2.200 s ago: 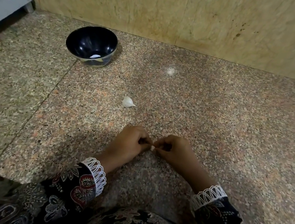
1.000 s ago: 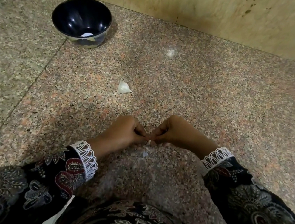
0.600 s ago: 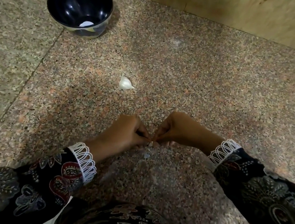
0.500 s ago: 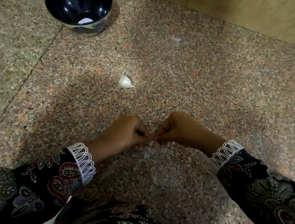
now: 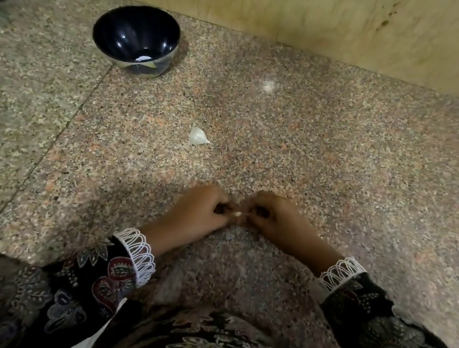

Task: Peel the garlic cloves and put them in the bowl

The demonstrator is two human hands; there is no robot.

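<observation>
Peeling continues: left hand and right hand still pinch one garlic clove between them, well short of the bowl. Only the camera shifted. Second clove lies untouched between hands and bowl, so nothing newly deposited.

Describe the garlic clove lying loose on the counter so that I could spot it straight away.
Start at the dark bowl near the wall, at the back left of the speckled granite counter. Come toward the person's two hands: roughly midway lies the loose garlic clove, alone on the stone. It is small, white and pointed at one end, touching nothing, unlike the pale bit pinched between the hands.
</observation>
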